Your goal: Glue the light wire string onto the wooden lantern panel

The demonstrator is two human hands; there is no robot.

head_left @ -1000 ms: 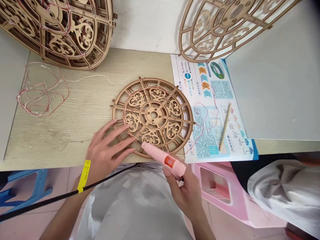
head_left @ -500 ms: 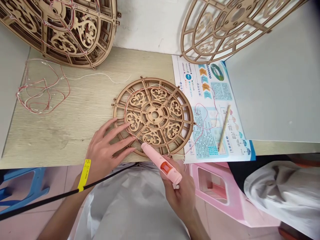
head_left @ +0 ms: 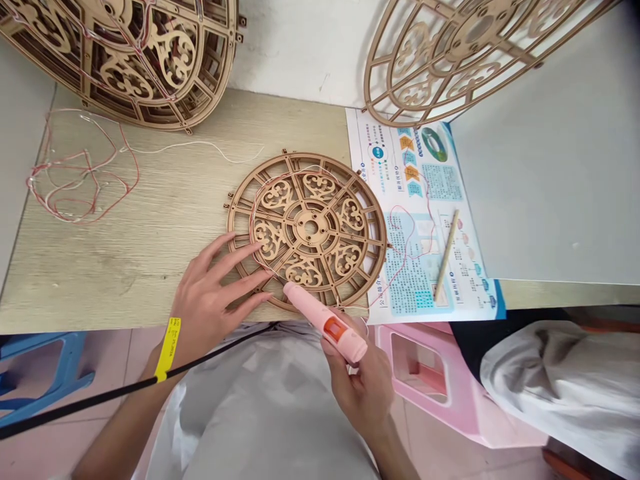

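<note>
A round openwork wooden wheel panel (head_left: 311,208) with scroll cut-outs lies flat near the table's front edge. Thin red and white wire (head_left: 255,207) runs around its inner ring. My left hand (head_left: 213,283) rests at the panel's lower left, fingers spread, with fingertips on the rim and near the wire. My right hand (head_left: 363,387) is closed around a pink glue pen (head_left: 317,317) with an orange window. The pen's thin tip points at the panel's lower-left part, close to my left fingertips. Whether that tip touches the wire, I cannot tell.
Larger stacked wooden wheels (head_left: 175,60) lean at the back left, another wheel (head_left: 420,67) at the back right. Tangled wire (head_left: 85,177) lies left. A thin stick (head_left: 447,257) rests on a printed sheet (head_left: 470,233). Beside me are a pink stool (head_left: 480,413) and a seated person's clothing (head_left: 565,387).
The pen's rear end has shifted slightly right and its tip stays by the lower-left ring. My left hand holds nearly the same place. The view has shifted slightly.
</note>
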